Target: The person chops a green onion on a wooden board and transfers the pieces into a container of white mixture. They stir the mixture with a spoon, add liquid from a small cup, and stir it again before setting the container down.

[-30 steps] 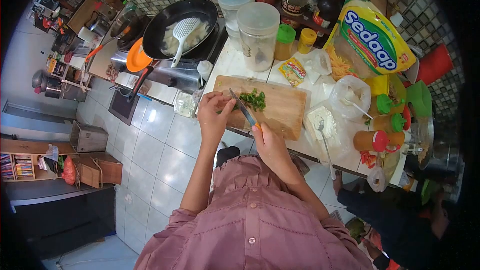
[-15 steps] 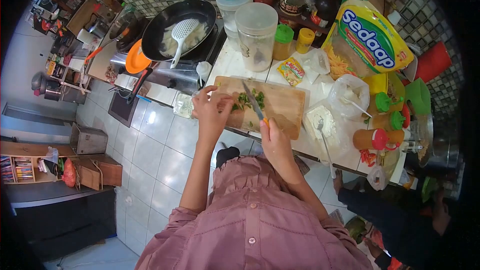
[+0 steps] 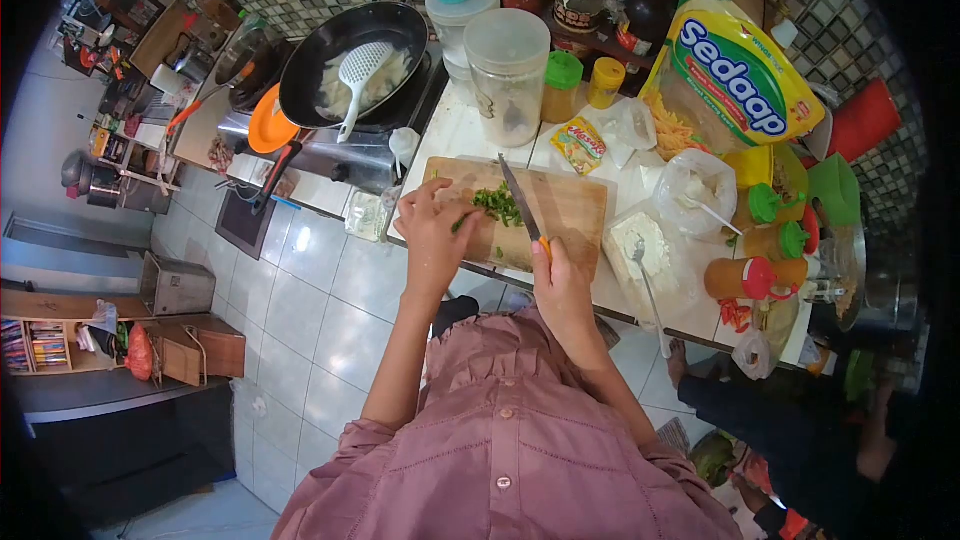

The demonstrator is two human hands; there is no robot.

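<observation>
My right hand (image 3: 563, 290) grips the orange handle of a kitchen knife (image 3: 522, 198), its blade slanting up and left over the wooden cutting board (image 3: 575, 202). Just left of the blade lies a small heap of chopped green leaves (image 3: 497, 204). At the board's left side my left hand (image 3: 435, 240) has its fingers bent, thumb and forefinger closed on a bit of the greens beside the heap. A few loose green scraps lie near the board's front edge.
On the stove at left stands a black wok (image 3: 300, 90) with a white slotted spatula (image 3: 366, 68) over pale pieces. Right of the board are a bag of white powder (image 3: 640, 250) with a spoon, and squeeze bottles (image 3: 738, 278). Another person's leg (image 3: 745, 410) shows at lower right.
The knife has moved right, off the greens, with its blade now beside them. The greens sit in a tighter heap. My left hand has shifted slightly right and down towards the heap.
</observation>
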